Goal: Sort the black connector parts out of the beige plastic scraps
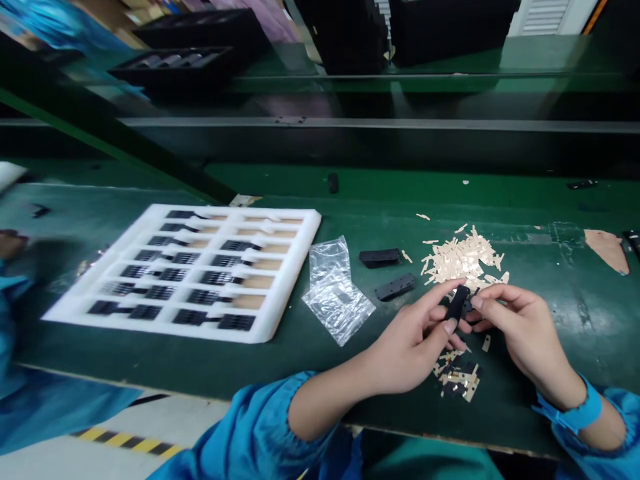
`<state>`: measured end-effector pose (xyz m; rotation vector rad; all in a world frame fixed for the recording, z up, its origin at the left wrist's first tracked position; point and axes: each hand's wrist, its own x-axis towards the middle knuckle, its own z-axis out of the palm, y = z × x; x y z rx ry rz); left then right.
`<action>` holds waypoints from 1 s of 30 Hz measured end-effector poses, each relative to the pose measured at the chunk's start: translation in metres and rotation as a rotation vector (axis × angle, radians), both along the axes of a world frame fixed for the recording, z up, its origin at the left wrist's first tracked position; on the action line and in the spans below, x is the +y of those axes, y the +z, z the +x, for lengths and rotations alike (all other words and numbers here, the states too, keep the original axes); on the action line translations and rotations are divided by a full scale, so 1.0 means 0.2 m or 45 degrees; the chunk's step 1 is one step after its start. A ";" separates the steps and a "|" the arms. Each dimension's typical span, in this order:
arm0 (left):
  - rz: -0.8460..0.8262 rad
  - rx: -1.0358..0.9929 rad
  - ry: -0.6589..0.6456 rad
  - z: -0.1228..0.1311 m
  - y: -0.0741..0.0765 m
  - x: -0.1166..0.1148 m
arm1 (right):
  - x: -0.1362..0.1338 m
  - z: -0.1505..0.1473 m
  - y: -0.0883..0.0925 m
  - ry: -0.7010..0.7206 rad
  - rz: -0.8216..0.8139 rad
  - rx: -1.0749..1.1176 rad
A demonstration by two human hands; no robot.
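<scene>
My left hand (407, 343) is closed around a small black elongated part (456, 305), held tilted above the table. Close on its right, my right hand (520, 320) pinches with thumb and forefinger; a tiny dark piece (475, 293) shows at the fingertips, too small to name. Behind the hands lies a heap of thin cream-coloured slips (463, 253). A smaller pile of cream and black bits (460, 380) rests below the fingers. Two more black elongated parts, one farther back (380, 257) and one nearer (395, 287), lie left of the heap.
A white foam tray (280, 307) with black parts in its slots lies to the left. Clear plastic bags (340, 293) sit beside it. A green post (165, 163) slants across behind the tray. At the far left a co-worker's blue sleeve (13, 300) reaches the table.
</scene>
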<state>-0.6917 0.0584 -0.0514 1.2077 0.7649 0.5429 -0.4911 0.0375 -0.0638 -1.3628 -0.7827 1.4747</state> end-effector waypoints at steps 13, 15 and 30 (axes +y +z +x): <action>0.116 0.050 0.024 0.01 0.00 -0.01 | 0.00 -0.02 0.02 -0.017 0.012 -0.025; 0.123 0.060 0.019 0.01 0.00 -0.02 | 0.00 -0.02 0.03 -0.028 0.009 -0.034; -0.019 0.002 0.008 0.01 0.00 -0.01 | 0.00 -0.02 0.02 -0.002 0.026 -0.056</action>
